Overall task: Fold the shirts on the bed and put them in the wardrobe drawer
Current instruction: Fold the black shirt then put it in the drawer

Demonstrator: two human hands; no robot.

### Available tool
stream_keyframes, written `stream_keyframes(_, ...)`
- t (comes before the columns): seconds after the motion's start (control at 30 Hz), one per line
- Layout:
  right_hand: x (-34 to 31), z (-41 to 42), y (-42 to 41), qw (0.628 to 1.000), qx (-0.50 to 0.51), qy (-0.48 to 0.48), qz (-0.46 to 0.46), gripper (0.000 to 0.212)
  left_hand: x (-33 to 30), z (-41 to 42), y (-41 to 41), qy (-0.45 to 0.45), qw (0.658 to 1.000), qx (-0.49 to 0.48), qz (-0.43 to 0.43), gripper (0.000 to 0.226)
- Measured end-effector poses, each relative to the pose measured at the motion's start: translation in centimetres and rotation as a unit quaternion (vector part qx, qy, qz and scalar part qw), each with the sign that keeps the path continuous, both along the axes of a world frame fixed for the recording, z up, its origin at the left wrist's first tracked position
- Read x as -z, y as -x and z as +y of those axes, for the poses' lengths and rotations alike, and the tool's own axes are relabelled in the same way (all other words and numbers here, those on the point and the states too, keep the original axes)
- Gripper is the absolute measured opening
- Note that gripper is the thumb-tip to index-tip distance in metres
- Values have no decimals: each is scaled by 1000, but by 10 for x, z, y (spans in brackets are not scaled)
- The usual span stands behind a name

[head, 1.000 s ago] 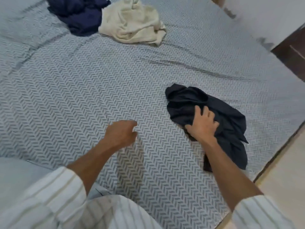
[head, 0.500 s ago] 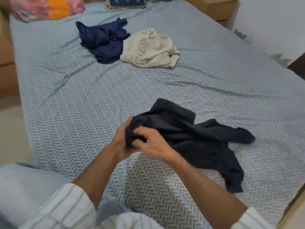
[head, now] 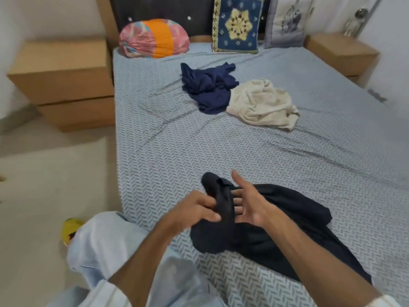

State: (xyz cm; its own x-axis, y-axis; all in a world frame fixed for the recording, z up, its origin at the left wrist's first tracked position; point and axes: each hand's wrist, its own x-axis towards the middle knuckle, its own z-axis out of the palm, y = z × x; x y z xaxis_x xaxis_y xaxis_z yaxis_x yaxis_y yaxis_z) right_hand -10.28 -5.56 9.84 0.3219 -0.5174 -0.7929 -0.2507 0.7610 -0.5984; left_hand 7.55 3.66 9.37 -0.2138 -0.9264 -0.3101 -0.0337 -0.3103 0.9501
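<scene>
On the near side of the bed (head: 168, 151), two hands work at a black shirt (head: 276, 229).

One bunched end of the shirt is gripped in the curled fingers of the left hand (head: 194, 211), while the right hand (head: 250, 202) is flat with spread fingers against the cloth. Farther up the bed, a navy shirt (head: 208, 87) and a cream shirt (head: 261, 103) lie crumpled, touching each other.

The black shirt (head: 276, 220) lies partly hidden beneath both hands; the left hand (head: 192, 212) is motion-blurred, its fingers (head: 210, 216) indistinct against the cloth. Right of the fingers, the shirt's lower end passes behind the right forearm (head: 321, 258). Both sleeves are cut by the bottom edge
</scene>
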Motion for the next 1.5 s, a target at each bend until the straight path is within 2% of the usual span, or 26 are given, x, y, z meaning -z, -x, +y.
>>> stream_keyframes(0.07,-11,-5,-29,1000,-20,7,11,71,-8,2,-2,9,997,68,-17,22)
stream_keyframes(0.13,-18,-10,-56,996,-17,48,76,52,-21,6,-8,22,999,41,29,25)
stream_keyframes(0.2,-25,-16,-69,991,-4,98,96,48,-26,3,-18,30,991,-119,47,19)
stream_keyframes(0.27,-46,-16,-74,987,-17,128,94,54,-21,-4,-37,49,958,-281,-10,25)
stream_keyframes(0.3,-57,-15,-74,986,-27,143,77,51,-21,-7,-46,65,949,-305,-52,35)
stream_keyframes(0.37,-87,-14,-75,980,-79,178,37,33,-26,-15,-63,110,961,-230,-105,58)
stream_keyframes(0.4,-102,-13,-76,974,-116,193,19,27,-33,-19,-68,121,974,-167,-93,63)
stream_keyframes(0.43,-119,-13,-77,964,-152,217,3,25,-45,-24,-71,134,982,-112,-73,63)
stream_keyframes(0.5,-149,-15,-79,936,-229,268,-2,24,-65,-32,-73,140,986,-72,-59,57)
stream_keyframes(0.63,-199,-21,-79,877,-300,374,21,37,-103,-38,-78,102,988,-119,10,49)
stream_keyframes(0.7,-215,-27,-77,847,-285,443,71,42,-123,-39,-80,117,976,-184,-17,35)
stream_keyframes(0.77,-227,-33,-74,807,-242,527,116,32,-145,-41,-81,134,954,-260,-71,25)
stream_keyframes(0.83,-236,-40,-67,761,-173,604,159,40,-173,-41,-81,151,935,-287,-141,28)
stream_keyframes(0.9,-242,-46,-61,742,-119,641,156,43,-202,-42,-83,181,926,-267,-198,34)
stream_keyframes(1.03,-257,-53,-52,772,-18,634,39,32,-234,-37,-84,211,946,-155,-191,40)
stream_keyframes(1.1,-267,-54,-51,768,20,640,-9,23,-227,-33,-82,197,956,-135,-173,41)
stream_keyframes(1.17,-277,-52,-52,744,12,668,-5,25,-212,-28,-76,166,962,-158,-147,32)
stream_keyframes(1.23,-280,-53,-52,714,-20,698,43,35,-202,-25,-75,120,963,-222,-92,22)
stream_keyframes(1.3,-278,-55,-49,716,-40,693,67,39,-204,-25,-77,77,958,-276,-14,18)
stream_keyframes(1.33,-275,-55,-48,729,-52,680,61,40,-209,-24,-77,61,955,-291,26,20)
stream_keyframes(1.4,-271,-52,-45,780,-91,619,23,37,-222,-23,-77,37,950,-294,95,26)
stream_keyframes(1.5,-267,-47,-31,860,-180,474,-61,17,-242,-22,-78,35,955,-278,99,38)
